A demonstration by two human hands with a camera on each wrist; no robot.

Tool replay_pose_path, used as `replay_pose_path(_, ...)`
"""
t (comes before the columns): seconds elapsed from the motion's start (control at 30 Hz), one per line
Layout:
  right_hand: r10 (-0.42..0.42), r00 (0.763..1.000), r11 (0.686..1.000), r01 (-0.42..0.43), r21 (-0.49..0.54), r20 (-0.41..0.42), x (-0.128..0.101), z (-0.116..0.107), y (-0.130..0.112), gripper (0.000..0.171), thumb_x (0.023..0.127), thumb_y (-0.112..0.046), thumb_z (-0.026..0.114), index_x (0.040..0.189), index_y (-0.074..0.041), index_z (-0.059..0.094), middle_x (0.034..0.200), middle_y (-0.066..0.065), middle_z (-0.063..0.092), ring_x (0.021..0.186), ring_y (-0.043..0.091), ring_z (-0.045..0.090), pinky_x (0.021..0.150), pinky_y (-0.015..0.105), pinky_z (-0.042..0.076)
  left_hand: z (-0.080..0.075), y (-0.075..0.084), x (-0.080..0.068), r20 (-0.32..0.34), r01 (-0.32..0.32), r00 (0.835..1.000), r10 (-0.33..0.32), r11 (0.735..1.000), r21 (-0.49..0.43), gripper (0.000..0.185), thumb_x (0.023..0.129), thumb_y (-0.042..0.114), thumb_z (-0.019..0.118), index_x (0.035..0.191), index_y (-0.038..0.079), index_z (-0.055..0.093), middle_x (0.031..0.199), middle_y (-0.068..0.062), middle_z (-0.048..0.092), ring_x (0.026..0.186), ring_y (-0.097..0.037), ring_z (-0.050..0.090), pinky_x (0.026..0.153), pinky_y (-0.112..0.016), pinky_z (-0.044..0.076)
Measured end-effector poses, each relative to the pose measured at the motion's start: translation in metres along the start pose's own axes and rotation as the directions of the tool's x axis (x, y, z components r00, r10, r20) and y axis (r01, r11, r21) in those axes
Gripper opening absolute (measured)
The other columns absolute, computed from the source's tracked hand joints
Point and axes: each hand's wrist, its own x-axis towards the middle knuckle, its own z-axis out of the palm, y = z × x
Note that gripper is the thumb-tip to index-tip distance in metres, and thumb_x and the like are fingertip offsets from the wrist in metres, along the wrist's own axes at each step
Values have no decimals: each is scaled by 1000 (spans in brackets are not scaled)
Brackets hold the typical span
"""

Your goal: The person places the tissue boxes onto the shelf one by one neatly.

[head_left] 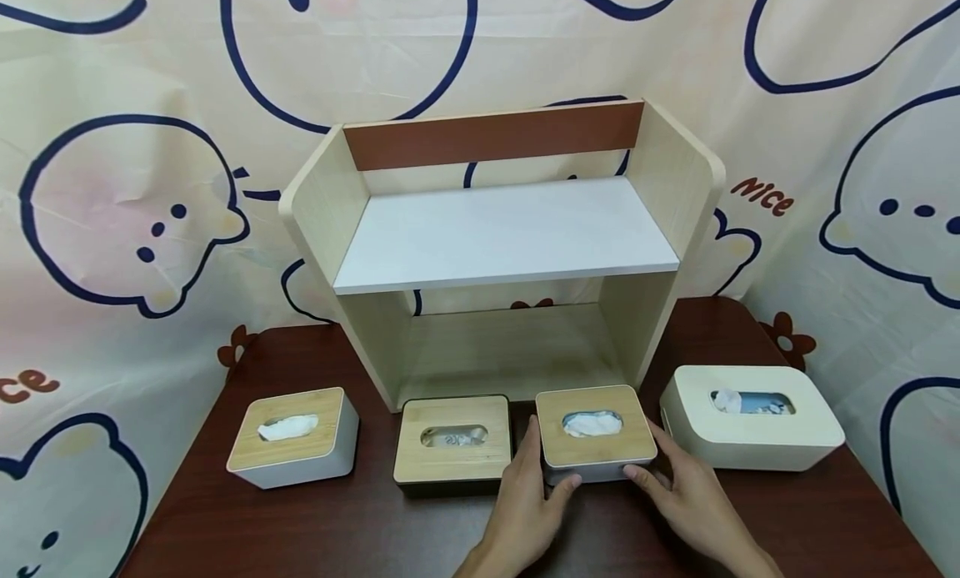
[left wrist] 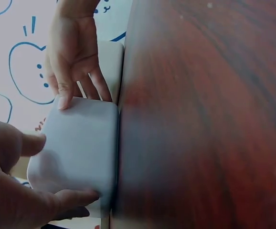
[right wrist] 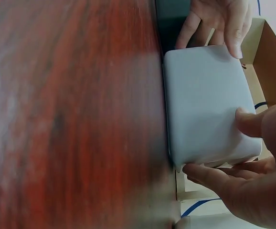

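Note:
Both hands hold a tissue box (head_left: 596,449) with a light wood lid and pale grey sides, a white tissue showing in its oval slot. My left hand (head_left: 528,503) grips its left side, thumb at the front corner; the right hand (head_left: 693,496) has its right side, thumb likewise in front. In the left wrist view, the plain grey front of the box (left wrist: 83,148) sits between the hands. A dark-sided tissue box (head_left: 453,461) with a wood lid lies just left of the left hand. Beside the right hand stands a larger cream tissue box (head_left: 750,440).
Behind the boxes rises a two-level shelf unit (head_left: 506,236) with a white upper board and a brown back rail. Another wood-lidded, pale-sided tissue box (head_left: 292,432) stands at the left of the dark wooden table (head_left: 360,528). A cartoon-print curtain (head_left: 112,219) hangs behind.

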Motion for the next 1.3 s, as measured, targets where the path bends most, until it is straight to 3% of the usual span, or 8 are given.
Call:
replay_pose_path(0.1,60,998,998,-60,9,24,1,-2,-1,80,100,-35,78,162,1,43,58,-7,43,48,4,38,52,23,39,1,-1,0,-41,-29,999,30,999,26,80,104,17,72,164,-12,27,166,-34,38,153,-46,44,120,-60,43)
replay_pose_path(0.2,48,999,999,-48,-6,8,2,-2,-1,76,100,-33,78,160,2,47,60,-1,56,48,4,36,54,24,43,3,-1,0,-85,-63,994,68,996,58,71,102,6,72,159,-15,36,159,-34,49,146,-45,53,115,-57,49)
replay_pose_path(0.4,-71,992,992,60,-107,-102,0,-1,0,65,98,-26,81,151,3,59,137,26,71,100,15,68,91,46,62,6,-1,0,-137,-89,985,100,992,85,62,100,0,72,154,-16,46,149,-33,59,138,-42,62,109,-52,55)
replay_pose_path(0.57,-31,995,995,22,-94,-95,-1,-2,-2,64,99,-25,79,153,0,57,80,11,71,60,3,40,77,34,58,6,1,1,-158,-108,979,126,987,116,59,99,-1,73,151,-16,49,145,-32,63,133,-42,65,104,-50,59)
replay_pose_path(0.8,28,994,997,-34,-66,-101,0,-4,-9,65,101,-27,76,156,-1,54,68,12,66,56,9,51,60,31,54,3,4,5,-161,-140,974,159,983,122,57,100,-3,71,150,-18,49,144,-33,63,131,-42,66,103,-48,60)
replay_pose_path(1.0,26,992,999,-29,-27,-120,7,-4,-18,64,103,-25,74,157,0,52,66,7,62,50,4,28,55,24,41,-1,6,12,-209,-170,959,190,979,113,59,98,-5,72,151,-16,49,144,-31,64,128,-36,69,102,-46,61)
replay_pose_path(1.1,-8,989,1000,4,-23,-147,12,-3,-21,63,103,-22,75,156,2,52,82,17,71,53,4,31,60,27,47,-3,6,17,-216,-171,958,187,981,88,61,98,-6,72,154,-12,49,141,-29,68,93,-15,76,91,-35,64)
replay_pose_path(1.3,-12,986,1000,15,18,-166,23,-2,-26,63,104,-24,73,157,1,51,56,-6,45,43,4,30,45,25,37,-9,5,28,-215,-134,968,131,991,2,61,99,-4,72,157,-3,50,129,-27,74,50,5,36,67,-21,51)
